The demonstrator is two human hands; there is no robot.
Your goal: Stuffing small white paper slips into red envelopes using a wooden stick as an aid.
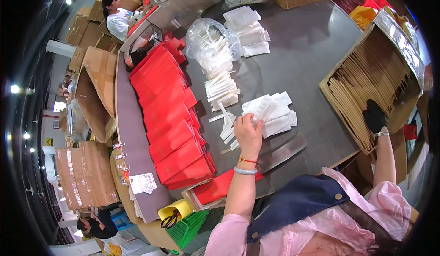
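My left hand, bare and with a bracelet on the wrist, is closed at the near edge of a small translucent white packet. Beneath it lies a loose pile of flat white packets. Thin white strips are scattered to the left of that hand. In a black glove, my right hand reaches into an open cardboard box on the right. It touches a tight row of brown flat cardboard pieces in there; the dark glove hides how its fingers are set.
Overlapping red bags line the table's left side. White strips, a clear plastic bag and more white packets lie farther back. A metal plate and a red piece are near me. Scissors hang at the front-left edge.
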